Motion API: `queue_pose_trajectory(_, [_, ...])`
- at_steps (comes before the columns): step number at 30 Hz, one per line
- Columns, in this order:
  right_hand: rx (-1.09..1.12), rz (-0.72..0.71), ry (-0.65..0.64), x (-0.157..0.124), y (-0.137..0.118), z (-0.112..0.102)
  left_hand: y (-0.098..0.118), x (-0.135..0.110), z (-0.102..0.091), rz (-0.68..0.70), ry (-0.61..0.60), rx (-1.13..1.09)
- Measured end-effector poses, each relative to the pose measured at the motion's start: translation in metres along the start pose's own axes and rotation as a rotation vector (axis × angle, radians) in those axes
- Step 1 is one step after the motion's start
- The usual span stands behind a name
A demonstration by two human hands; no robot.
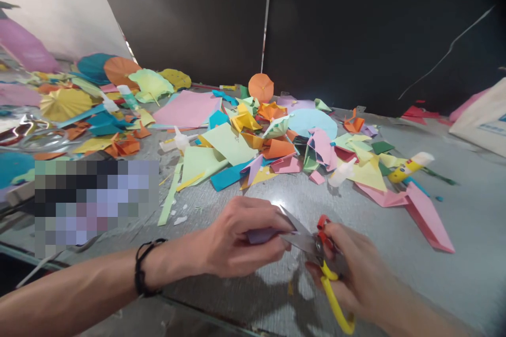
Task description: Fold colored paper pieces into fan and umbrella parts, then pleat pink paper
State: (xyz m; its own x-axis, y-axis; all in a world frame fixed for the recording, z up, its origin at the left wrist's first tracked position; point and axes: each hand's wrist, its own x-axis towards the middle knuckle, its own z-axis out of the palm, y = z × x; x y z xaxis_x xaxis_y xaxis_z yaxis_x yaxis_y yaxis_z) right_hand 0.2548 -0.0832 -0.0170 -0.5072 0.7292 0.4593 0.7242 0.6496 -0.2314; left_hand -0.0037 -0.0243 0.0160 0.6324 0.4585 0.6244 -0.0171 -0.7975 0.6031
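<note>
My left hand (245, 237) is closed around a small folded piece of purple paper (261, 235), most of it hidden by the fingers. A pair of scissors (316, 246) with one red and one yellow handle is gripped in my right hand (351, 263). Their blades stand apart and point left, reaching the fingertips of my left hand at the paper's edge. Whether the blades touch the paper, I cannot tell. Both hands are just above the grey table (427, 295), near its front edge.
Beyond my hands lies a heap of coloured paper scraps, with a light blue paper disc (312, 124) and pink sheets (190, 109). A yellow glue stick (411, 167) lies right, a white glue bottle (182, 140) left. A dark panel (336, 26) stands behind; a white bag (484, 116) is far right.
</note>
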Motion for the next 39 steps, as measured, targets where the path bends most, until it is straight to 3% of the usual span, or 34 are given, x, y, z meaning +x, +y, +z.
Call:
queue_pose_trajectory(17, [-0.038, -0.009, -0.035, -0.005, 0.003, 0.003, 0.002, 0.001, 0.000, -0.063, -0.002, -0.040])
queue_pose_trajectory(24, [-0.024, 0.011, 0.024, -0.005, 0.002, 0.004, 0.002, -0.002, 0.004, -0.158, 0.029, -0.103])
queue_pose_trajectory(29, [0.050, 0.252, -0.018, 0.002, 0.013, 0.002, 0.002, -0.002, 0.005, -0.360, 0.057, -0.355])
queue_pose_trajectory(33, [-0.220, 0.498, -0.069, 0.004, 0.039, 0.001, -0.004, 0.002, 0.007, -0.538, 0.039, -0.751])
queue_pose_trajectory(36, [-0.315, 0.532, -0.085, 0.003, 0.059, -0.005, -0.010, 0.004, 0.009, -0.615, 0.042, -0.888])
queue_pose_trajectory(39, [-0.240, 0.464, -0.122, 0.003, 0.070, -0.014, -0.014, 0.005, 0.010, -0.660, 0.031, -0.880])
